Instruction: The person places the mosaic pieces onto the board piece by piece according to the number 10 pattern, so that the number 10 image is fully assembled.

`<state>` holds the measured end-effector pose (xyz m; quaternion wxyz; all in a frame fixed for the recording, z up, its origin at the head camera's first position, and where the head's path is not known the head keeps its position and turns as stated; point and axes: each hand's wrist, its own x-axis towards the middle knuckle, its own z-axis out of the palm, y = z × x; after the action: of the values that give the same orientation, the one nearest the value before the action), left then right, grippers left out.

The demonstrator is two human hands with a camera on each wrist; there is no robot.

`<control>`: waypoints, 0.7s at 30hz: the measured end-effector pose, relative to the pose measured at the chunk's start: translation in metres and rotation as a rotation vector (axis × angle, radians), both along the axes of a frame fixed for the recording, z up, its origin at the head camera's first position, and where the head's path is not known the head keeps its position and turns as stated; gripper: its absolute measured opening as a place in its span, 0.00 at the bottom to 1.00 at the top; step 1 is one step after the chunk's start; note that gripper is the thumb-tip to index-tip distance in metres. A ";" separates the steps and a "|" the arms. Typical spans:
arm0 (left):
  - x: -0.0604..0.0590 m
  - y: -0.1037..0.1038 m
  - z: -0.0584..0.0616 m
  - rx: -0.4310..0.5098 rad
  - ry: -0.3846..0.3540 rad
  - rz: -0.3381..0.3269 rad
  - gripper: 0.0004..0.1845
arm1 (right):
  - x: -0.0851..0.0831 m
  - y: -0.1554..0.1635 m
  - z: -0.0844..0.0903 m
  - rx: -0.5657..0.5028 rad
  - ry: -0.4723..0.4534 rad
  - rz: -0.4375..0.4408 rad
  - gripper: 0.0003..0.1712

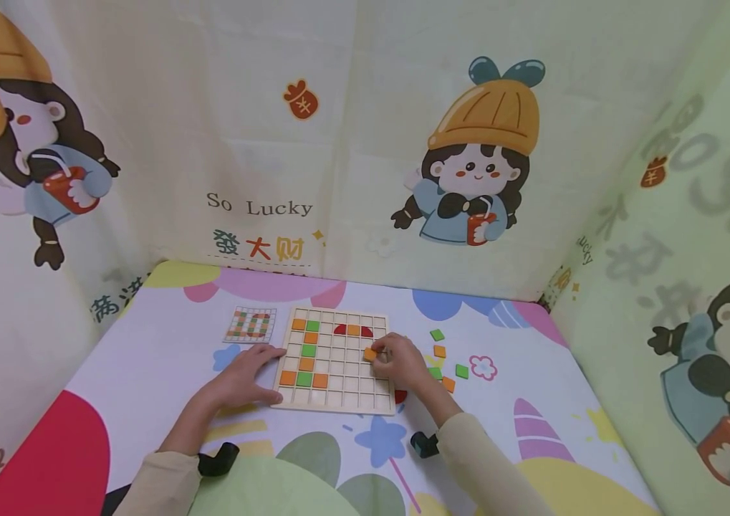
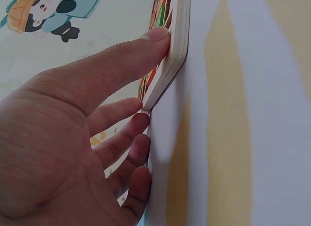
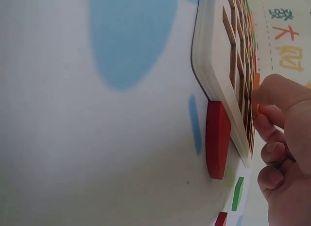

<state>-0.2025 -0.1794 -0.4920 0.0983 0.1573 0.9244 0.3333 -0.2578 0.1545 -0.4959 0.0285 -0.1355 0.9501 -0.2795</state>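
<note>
A wooden grid board (image 1: 353, 392) lies on the table, with orange and green square tiles in its left columns. Near its top, an orange tile sits between two red rounded pieces (image 1: 340, 330). My right hand (image 1: 400, 362) pinches an orange square tile (image 1: 370, 354) between thumb and finger, over the board's right columns; its other fingers are curled in the right wrist view. At the board's left edge rests my left hand (image 1: 247, 376), fingers spread. Its thumb (image 2: 131, 53) touches the board's near corner in the left wrist view, the other fingertips low beside the edge.
A small printed pattern card (image 1: 251, 325) lies left of the board. Loose green tiles (image 1: 462, 371) and orange tiles (image 1: 440, 352) are scattered to the right. A red piece (image 3: 217, 141) lies against the board's near right edge. Printed cloth walls surround the table.
</note>
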 end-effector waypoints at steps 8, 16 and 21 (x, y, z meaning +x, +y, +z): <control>0.000 0.000 0.000 -0.003 0.000 0.005 0.45 | -0.002 -0.002 0.000 -0.012 -0.015 0.041 0.09; 0.000 0.000 0.001 0.000 -0.003 0.005 0.45 | -0.003 -0.003 0.004 -0.028 -0.062 0.032 0.08; 0.001 0.000 0.002 -0.001 -0.001 0.004 0.45 | 0.000 -0.002 0.005 -0.047 -0.063 0.024 0.11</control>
<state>-0.2016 -0.1791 -0.4895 0.0979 0.1551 0.9249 0.3329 -0.2582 0.1529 -0.4906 0.0584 -0.1386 0.9402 -0.3056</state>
